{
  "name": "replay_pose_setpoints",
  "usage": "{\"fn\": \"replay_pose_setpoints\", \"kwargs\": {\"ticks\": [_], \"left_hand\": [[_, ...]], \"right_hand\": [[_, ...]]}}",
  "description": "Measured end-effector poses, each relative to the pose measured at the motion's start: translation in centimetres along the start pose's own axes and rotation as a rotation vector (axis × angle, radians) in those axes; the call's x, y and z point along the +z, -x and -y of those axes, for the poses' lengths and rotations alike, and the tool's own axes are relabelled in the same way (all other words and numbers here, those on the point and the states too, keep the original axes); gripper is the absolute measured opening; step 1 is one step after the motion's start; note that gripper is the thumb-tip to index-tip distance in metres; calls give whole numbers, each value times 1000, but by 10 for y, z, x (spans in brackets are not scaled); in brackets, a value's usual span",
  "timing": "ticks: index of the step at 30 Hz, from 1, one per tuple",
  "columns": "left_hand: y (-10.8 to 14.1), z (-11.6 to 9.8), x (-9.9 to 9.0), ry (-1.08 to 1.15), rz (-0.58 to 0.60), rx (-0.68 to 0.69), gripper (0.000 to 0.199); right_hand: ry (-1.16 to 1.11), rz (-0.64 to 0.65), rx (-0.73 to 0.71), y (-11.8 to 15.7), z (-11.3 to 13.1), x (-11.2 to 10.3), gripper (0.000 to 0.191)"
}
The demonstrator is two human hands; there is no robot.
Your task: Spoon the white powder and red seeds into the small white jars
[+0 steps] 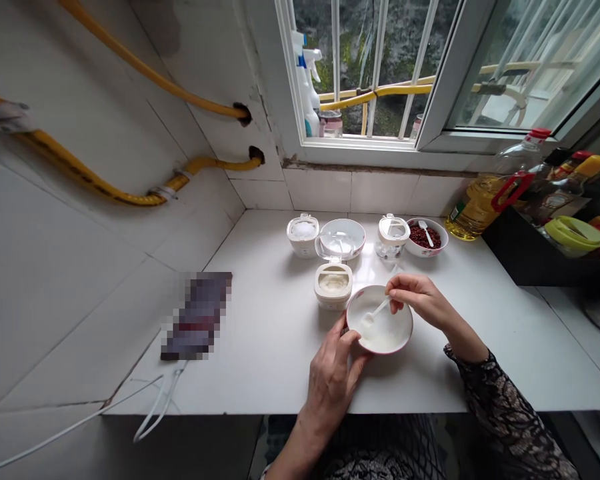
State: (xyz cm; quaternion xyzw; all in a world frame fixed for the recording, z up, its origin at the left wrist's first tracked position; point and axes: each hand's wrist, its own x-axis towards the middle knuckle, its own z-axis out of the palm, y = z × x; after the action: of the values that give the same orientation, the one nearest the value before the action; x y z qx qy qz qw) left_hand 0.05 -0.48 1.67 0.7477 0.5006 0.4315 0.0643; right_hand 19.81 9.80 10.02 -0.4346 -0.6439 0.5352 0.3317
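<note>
A white bowl with a reddish rim is on the white counter, with a little pale powder inside. My left hand grips its left edge, thumb over the rim and fingers around the outside. Pinched in my right hand is a small white plastic spoon, its tip down in the bowl by the powder. Just behind my left hand stands an open seasoning jar with off-white powder, its clear lid raised.
Behind are a jar of white grains, a white bowl, a clear-lidded jar and a bowl of red beans with a spoon. An oil bottle and a black box of condiments stand right. A pixelated object with a white cable lies left.
</note>
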Motion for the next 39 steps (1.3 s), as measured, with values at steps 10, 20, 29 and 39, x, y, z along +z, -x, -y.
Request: {"fn": "replay_pose_setpoints", "kwargs": {"ticks": [10, 20, 29, 39], "left_hand": [[2, 3, 4, 20, -11, -8, 23], [2, 4, 5, 17, -17, 15, 28], [4, 5, 8, 33, -7, 9, 33], [3, 3, 5, 37, -6, 11, 31]], "right_hand": [[-205, -65, 84, -6, -2, -8, 15], [-237, -326, -100, -15, 5, 6, 21], [602, -343, -788, -14, 9, 43, 16], [189, -259, -293, -2, 11, 3, 16]]}}
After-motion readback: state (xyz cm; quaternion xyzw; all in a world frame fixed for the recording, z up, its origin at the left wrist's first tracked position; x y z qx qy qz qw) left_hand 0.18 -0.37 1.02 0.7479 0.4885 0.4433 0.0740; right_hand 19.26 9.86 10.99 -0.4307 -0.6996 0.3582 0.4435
